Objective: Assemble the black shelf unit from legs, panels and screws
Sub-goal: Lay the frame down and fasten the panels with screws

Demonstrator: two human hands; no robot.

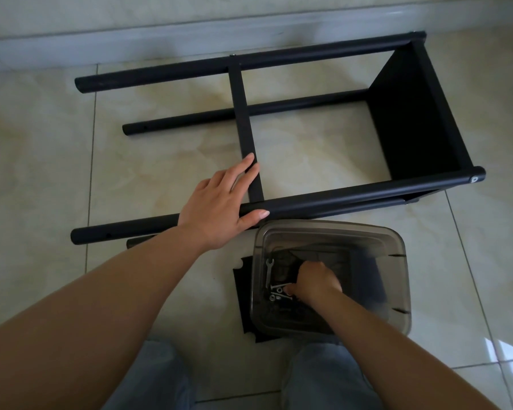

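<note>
Fingers of the left hand lie straight and relaxed across the shelf unit, fingertips on its cross panel, thumb along the near leg. That black frame lies on its side on the tiled floor, an end panel already fixed at the right. Right hand is down in the smoky plastic bin, fingers curled among loose screws beside a small wrench (whether it pinches one I cannot tell)
</note>
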